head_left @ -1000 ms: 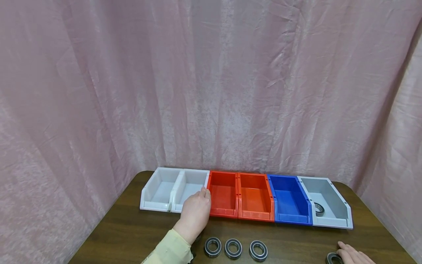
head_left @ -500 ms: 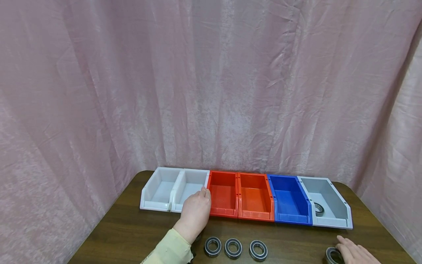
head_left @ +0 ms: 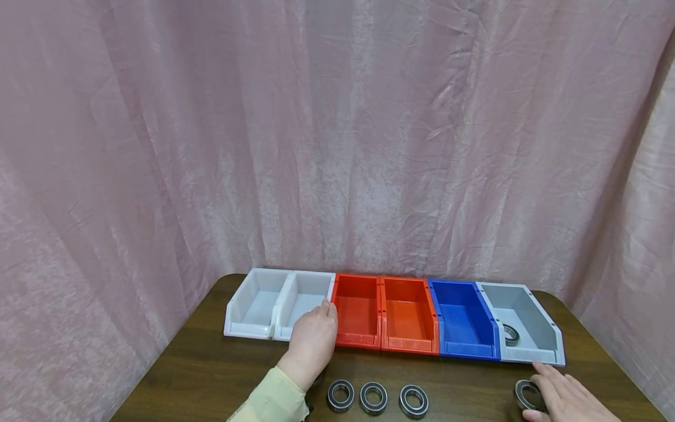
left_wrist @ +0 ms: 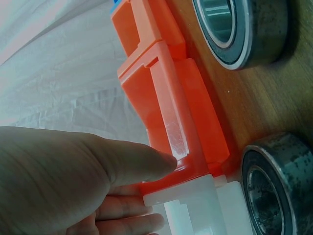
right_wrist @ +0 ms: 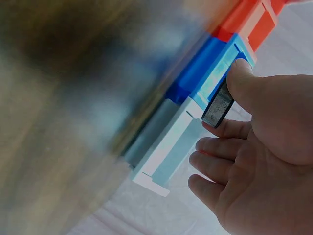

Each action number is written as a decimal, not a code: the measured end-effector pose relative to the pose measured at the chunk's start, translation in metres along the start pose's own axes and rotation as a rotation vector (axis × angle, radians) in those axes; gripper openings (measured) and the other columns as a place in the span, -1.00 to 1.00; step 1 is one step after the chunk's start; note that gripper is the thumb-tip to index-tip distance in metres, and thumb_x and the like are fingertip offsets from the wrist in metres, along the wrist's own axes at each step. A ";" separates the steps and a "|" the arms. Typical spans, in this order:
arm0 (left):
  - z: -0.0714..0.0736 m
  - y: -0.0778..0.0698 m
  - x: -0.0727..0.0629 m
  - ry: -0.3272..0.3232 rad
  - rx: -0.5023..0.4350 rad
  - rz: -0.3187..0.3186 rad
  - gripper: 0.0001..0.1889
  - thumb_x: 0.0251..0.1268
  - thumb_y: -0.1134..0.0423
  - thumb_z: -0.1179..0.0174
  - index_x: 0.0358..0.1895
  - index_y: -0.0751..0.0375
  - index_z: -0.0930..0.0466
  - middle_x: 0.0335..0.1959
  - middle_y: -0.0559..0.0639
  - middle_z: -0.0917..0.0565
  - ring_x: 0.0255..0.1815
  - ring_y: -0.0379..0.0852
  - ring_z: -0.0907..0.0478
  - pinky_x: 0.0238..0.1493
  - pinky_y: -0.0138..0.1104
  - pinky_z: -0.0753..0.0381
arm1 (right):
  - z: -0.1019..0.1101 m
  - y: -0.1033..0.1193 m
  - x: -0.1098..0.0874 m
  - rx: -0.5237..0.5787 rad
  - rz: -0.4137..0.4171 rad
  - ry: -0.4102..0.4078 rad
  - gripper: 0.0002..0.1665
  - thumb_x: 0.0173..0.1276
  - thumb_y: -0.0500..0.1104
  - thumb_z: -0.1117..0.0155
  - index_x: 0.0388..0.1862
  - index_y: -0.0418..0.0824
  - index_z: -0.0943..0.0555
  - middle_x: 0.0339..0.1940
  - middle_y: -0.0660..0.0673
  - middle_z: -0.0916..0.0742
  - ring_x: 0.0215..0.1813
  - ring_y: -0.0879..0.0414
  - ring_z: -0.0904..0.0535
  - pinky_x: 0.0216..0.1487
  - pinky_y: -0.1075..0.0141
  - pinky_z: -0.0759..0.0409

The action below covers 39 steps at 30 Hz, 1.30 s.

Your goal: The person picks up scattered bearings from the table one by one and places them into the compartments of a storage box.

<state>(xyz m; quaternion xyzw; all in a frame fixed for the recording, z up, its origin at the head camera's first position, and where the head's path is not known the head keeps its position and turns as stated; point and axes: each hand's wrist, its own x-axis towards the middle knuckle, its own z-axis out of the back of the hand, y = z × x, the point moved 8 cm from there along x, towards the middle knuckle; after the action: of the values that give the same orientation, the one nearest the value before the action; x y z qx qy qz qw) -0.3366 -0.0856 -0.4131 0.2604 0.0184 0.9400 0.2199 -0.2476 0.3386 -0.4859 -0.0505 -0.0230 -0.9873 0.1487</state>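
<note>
My left hand [head_left: 311, 343] stays at the front where the second white bin [head_left: 306, 296] meets the red bin [head_left: 358, 310]. In the left wrist view its thumb lies extended by the red rim, its fingers loosely bent below, holding nothing visible. My right hand [head_left: 569, 395] pinches a ball bearing [right_wrist: 218, 106] between thumb and index finger, the other fingers spread loosely. That bearing hangs tilted over the table, in front of the grey bin [head_left: 545, 334]. Another bearing [head_left: 515, 335] lies inside the grey bin, against its left wall.
Three bearings stand in a row before the bins: left [head_left: 329, 395], middle [head_left: 362, 398] and right [head_left: 403, 401]. Something dark beneath my left wrist is mostly hidden. An orange bin [head_left: 408, 310] and a blue bin [head_left: 464, 316] continue the row. A pink curtain [head_left: 337, 140] hangs behind.
My right hand has lifted its bearing off the table and moved slightly left and forward toward the grey bin. My left hand and the row of bearings stay where they were.
</note>
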 end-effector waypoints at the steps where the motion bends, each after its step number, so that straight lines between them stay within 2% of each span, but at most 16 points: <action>1: 0.000 0.000 0.000 0.000 0.000 0.000 -0.46 0.17 0.32 -0.66 0.22 0.45 -0.76 0.14 0.28 -0.81 -0.12 0.07 -0.82 -0.11 -0.17 -0.85 | 0.005 0.002 0.001 -0.005 0.007 -0.009 -0.27 0.39 0.30 -0.56 0.07 -0.30 -0.61 0.31 -0.49 -0.67 0.30 -0.42 -0.64 0.22 -0.37 -0.63; 4: 0.000 0.000 0.000 -0.002 -0.003 0.000 -0.48 0.20 0.34 -0.64 0.22 0.46 -0.75 0.15 0.28 -0.80 -0.11 0.07 -0.82 -0.10 -0.17 -0.85 | 0.017 0.009 0.004 -0.018 0.001 -0.035 -0.27 0.36 0.27 -0.59 0.07 -0.32 -0.62 0.29 -0.48 -0.68 0.29 -0.41 -0.65 0.23 -0.35 -0.63; 7: 0.000 0.000 0.000 -0.009 -0.003 -0.003 -0.47 0.19 0.34 -0.64 0.21 0.46 -0.75 0.15 0.28 -0.80 -0.12 0.07 -0.82 -0.12 -0.17 -0.85 | 0.021 0.013 0.008 0.002 -0.044 0.015 -0.22 0.42 0.29 -0.53 0.15 -0.38 -0.61 0.34 -0.53 -0.63 0.34 -0.49 -0.60 0.31 -0.41 -0.56; 8: 0.000 0.000 0.000 -0.011 -0.002 -0.004 -0.48 0.19 0.35 -0.64 0.21 0.46 -0.75 0.15 0.28 -0.80 -0.12 0.07 -0.82 -0.13 -0.17 -0.85 | 0.023 0.015 0.009 -0.007 -0.048 0.005 -0.20 0.41 0.28 -0.53 0.17 -0.39 -0.60 0.36 -0.53 -0.63 0.34 -0.49 -0.60 0.32 -0.40 -0.57; 10: -0.001 0.000 0.000 -0.013 -0.001 -0.003 -0.48 0.19 0.35 -0.64 0.21 0.46 -0.75 0.14 0.28 -0.80 -0.13 0.07 -0.81 -0.14 -0.17 -0.85 | 0.029 0.020 0.010 -0.028 -0.041 -0.036 -0.19 0.39 0.25 -0.57 0.20 -0.41 -0.59 0.36 -0.53 -0.63 0.34 -0.49 -0.60 0.32 -0.38 -0.58; 11: 0.000 0.001 0.000 -0.014 0.000 -0.003 -0.48 0.19 0.35 -0.63 0.21 0.46 -0.75 0.14 0.28 -0.81 -0.14 0.07 -0.81 -0.14 -0.17 -0.85 | 0.032 0.023 0.009 -0.037 -0.027 -0.080 -0.17 0.37 0.22 -0.60 0.22 -0.43 -0.58 0.35 -0.52 -0.64 0.34 -0.47 -0.61 0.47 -0.28 -0.51; 12: 0.000 0.001 0.000 -0.014 0.002 -0.002 -0.49 0.20 0.35 -0.63 0.21 0.46 -0.75 0.14 0.28 -0.81 -0.14 0.07 -0.81 -0.14 -0.18 -0.85 | 0.036 0.026 0.009 -0.049 -0.017 -0.120 -0.17 0.34 0.19 -0.63 0.23 -0.43 -0.58 0.35 -0.51 -0.65 0.33 -0.46 -0.63 0.49 -0.25 -0.51; 14: 0.001 0.001 -0.001 -0.016 0.004 -0.001 -0.50 0.22 0.35 -0.62 0.21 0.46 -0.75 0.14 0.28 -0.81 -0.14 0.06 -0.82 -0.13 -0.18 -0.85 | 0.043 0.032 0.007 -0.063 0.008 -0.204 -0.16 0.30 0.14 -0.68 0.26 -0.43 -0.57 0.35 -0.48 -0.67 0.34 -0.43 -0.64 0.72 0.10 -0.22; 15: 0.001 0.001 -0.001 -0.018 0.004 0.000 -0.49 0.21 0.34 -0.63 0.20 0.46 -0.75 0.13 0.28 -0.81 -0.14 0.06 -0.82 -0.13 -0.18 -0.85 | 0.046 0.034 0.006 -0.059 0.016 -0.233 -0.16 0.29 0.11 -0.69 0.27 -0.43 -0.57 0.36 -0.48 -0.67 0.36 -0.42 -0.63 0.75 0.29 -0.01; 17: 0.001 0.000 -0.001 -0.025 0.011 -0.006 -0.51 0.23 0.34 -0.62 0.20 0.46 -0.75 0.13 0.27 -0.81 -0.15 0.05 -0.82 -0.13 -0.19 -0.84 | 0.050 0.037 0.006 -0.045 0.019 -0.259 -0.17 0.32 0.09 -0.68 0.30 -0.43 -0.57 0.40 -0.48 -0.65 0.42 -0.42 -0.59 0.55 0.61 0.46; 18: 0.001 0.000 -0.001 -0.029 0.012 -0.008 -0.51 0.22 0.34 -0.62 0.20 0.46 -0.76 0.12 0.27 -0.81 -0.15 0.05 -0.82 -0.14 -0.19 -0.84 | 0.051 0.038 0.007 -0.039 0.015 -0.253 -0.18 0.35 0.10 -0.66 0.30 -0.43 -0.57 0.42 -0.49 -0.63 0.44 -0.43 -0.57 0.55 0.61 0.48; 19: 0.001 0.000 -0.001 -0.032 0.015 -0.011 -0.51 0.23 0.33 -0.62 0.19 0.45 -0.76 0.12 0.27 -0.81 -0.15 0.05 -0.81 -0.14 -0.20 -0.84 | 0.052 0.039 0.008 -0.028 0.011 -0.248 -0.18 0.37 0.10 -0.64 0.32 -0.44 -0.57 0.45 -0.49 -0.62 0.47 -0.44 -0.55 0.39 0.68 0.62; 30: 0.000 -0.001 -0.001 -0.041 0.017 -0.017 -0.48 0.18 0.30 -0.65 0.18 0.45 -0.75 0.11 0.26 -0.82 -0.18 0.06 -0.81 -0.16 -0.19 -0.84 | 0.067 0.050 0.019 -0.020 0.015 -0.264 -0.29 0.42 0.08 -0.61 0.27 -0.38 -0.58 0.47 -0.49 -0.60 0.49 -0.40 -0.54 0.44 0.62 0.61; 33: -0.001 0.000 -0.001 -0.034 0.010 -0.017 -0.49 0.19 0.31 -0.65 0.18 0.45 -0.76 0.10 0.26 -0.82 -0.19 0.05 -0.81 -0.15 -0.19 -0.85 | 0.068 0.053 0.023 -0.020 0.021 -0.259 -0.31 0.45 0.10 -0.57 0.27 -0.38 -0.60 0.47 -0.47 -0.61 0.50 -0.38 -0.54 0.55 0.53 0.54; 36: -0.002 0.000 -0.001 -0.034 0.008 -0.017 -0.52 0.22 0.33 -0.62 0.17 0.46 -0.76 0.09 0.27 -0.82 -0.20 0.05 -0.81 -0.15 -0.19 -0.85 | 0.068 0.054 0.029 -0.010 0.001 -0.215 -0.25 0.50 0.15 -0.52 0.34 -0.42 -0.61 0.49 -0.48 -0.60 0.51 -0.41 -0.52 0.77 0.13 0.09; 39: -0.003 0.000 -0.001 -0.029 0.004 -0.016 -0.53 0.24 0.33 -0.61 0.18 0.46 -0.76 0.10 0.28 -0.82 -0.19 0.05 -0.81 -0.13 -0.18 -0.85 | 0.067 0.054 0.034 -0.009 -0.021 -0.164 -0.17 0.53 0.19 -0.48 0.39 -0.48 -0.58 0.49 -0.50 -0.59 0.52 -0.45 -0.51 0.62 -0.29 -0.31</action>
<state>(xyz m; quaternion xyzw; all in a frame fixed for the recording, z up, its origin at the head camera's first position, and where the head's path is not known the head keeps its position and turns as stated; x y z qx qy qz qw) -0.3377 -0.0860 -0.4156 0.2743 0.0192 0.9343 0.2269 -0.2579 0.2812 -0.4138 -0.1316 -0.0313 -0.9814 0.1359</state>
